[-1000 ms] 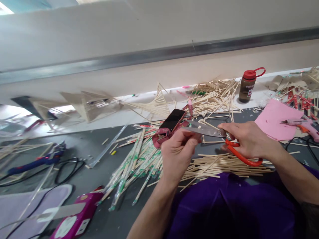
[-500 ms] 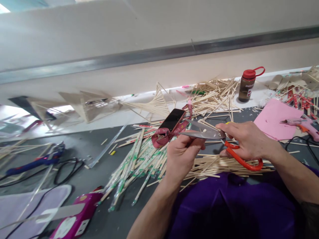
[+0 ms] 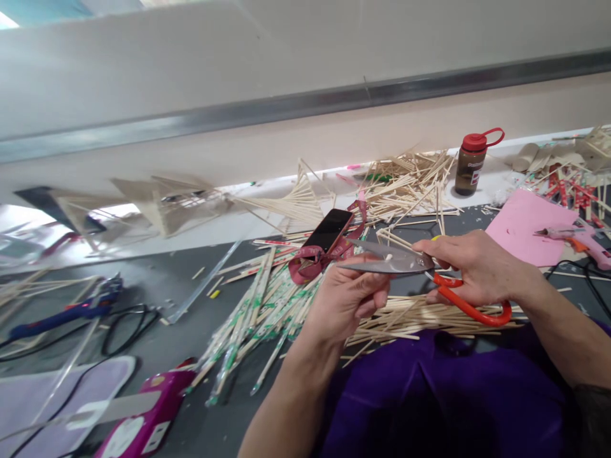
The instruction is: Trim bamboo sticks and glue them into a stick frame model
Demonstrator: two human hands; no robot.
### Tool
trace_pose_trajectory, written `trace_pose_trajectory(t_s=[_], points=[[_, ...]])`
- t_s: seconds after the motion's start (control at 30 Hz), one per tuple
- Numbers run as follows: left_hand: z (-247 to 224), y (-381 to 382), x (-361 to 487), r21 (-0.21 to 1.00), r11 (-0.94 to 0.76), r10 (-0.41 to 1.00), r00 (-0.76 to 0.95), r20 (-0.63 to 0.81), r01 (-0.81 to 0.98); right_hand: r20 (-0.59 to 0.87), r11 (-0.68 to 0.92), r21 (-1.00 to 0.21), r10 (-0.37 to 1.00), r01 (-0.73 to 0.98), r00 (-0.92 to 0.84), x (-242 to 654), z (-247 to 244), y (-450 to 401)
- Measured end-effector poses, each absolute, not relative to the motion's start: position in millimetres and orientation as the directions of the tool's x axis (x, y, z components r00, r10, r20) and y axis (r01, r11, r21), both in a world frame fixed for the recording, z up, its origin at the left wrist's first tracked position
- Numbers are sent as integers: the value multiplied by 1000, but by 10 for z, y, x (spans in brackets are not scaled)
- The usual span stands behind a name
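My right hand [image 3: 482, 267] is closed round the orange handles of the scissors [image 3: 405, 262], whose blades point left and stand slightly apart. A small pale bit lies between the blades. My left hand [image 3: 351, 296] is at the blades, fingers curled and pressed together behind and under them; what they hold, if anything, is hidden. Beneath both hands lies a pile of bare wooden sticks [image 3: 405, 321]. Wrapped sticks with green marks [image 3: 258, 312] are spread to the left of my left hand. Beyond it are a phone [image 3: 330, 229] and a dark red strap [image 3: 305, 266].
A red-capped bottle [image 3: 470, 166] stands at the back right, beside heaped sticks [image 3: 405, 184]. Pink paper [image 3: 527, 226] and a pink glue gun [image 3: 580, 238] lie right. A blue glue gun [image 3: 71, 315], cords and a magenta power strip [image 3: 153, 407] are left.
The scissor blades have come closer together. My left hand has shifted slightly left and its fingers have moved at the blades; the right hand's handles have moved slightly right.
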State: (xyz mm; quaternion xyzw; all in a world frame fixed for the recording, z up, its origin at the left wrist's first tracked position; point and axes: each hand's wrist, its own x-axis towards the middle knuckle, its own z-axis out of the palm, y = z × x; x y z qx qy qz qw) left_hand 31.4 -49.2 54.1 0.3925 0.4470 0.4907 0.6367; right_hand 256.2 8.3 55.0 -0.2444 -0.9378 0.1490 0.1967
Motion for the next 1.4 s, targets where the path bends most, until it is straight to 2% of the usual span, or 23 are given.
trace_pose_trajectory(t_s=[0.27, 0.4, 0.5, 0.63, 0.7, 0.8, 0.93, 1.07, 1.2, 1.3, 1.4], points=[[523, -459, 235, 908, 314, 929, 289, -233, -277, 254, 823, -398, 523, 405, -813, 2586, 593, 79], [475, -432, 239, 958, 223, 967, 166, -194, -182, 268, 812, -358, 562, 461, -783, 2567, 583, 71], [421, -429, 267, 998, 33, 999, -25, -35, -60, 291, 790, -329, 607, 518, -740, 2550, 577, 60], [383, -458, 296, 971, -173, 958, -201, 206, 167, 295, 755, -342, 651, 559, -699, 2529, 585, 34], [392, -482, 304, 911, -239, 910, -249, 331, 337, 275, 743, -348, 663, 571, -696, 2517, 591, 20], [415, -519, 315, 746, -295, 821, -240, 517, 597, 224, 730, -357, 673, 583, -705, 2498, 593, 7], [412, -551, 337, 592, -332, 752, -173, 636, 734, 218, 727, -377, 671, 573, -708, 2472, 575, 5], [392, -554, 365, 552, -403, 733, -104, 672, 730, 243, 744, -400, 650, 536, -720, 2445, 546, 17], [408, -548, 373, 574, -413, 741, -106, 664, 707, 235, 748, -440, 630, 497, -740, 2441, 525, 44], [429, -556, 355, 661, -373, 803, -130, 582, 652, 254, 762, -439, 614, 477, -747, 2464, 519, 65], [427, -562, 317, 791, -298, 888, -148, 434, 535, 280, 781, -430, 591, 452, -756, 2500, 521, 77]])
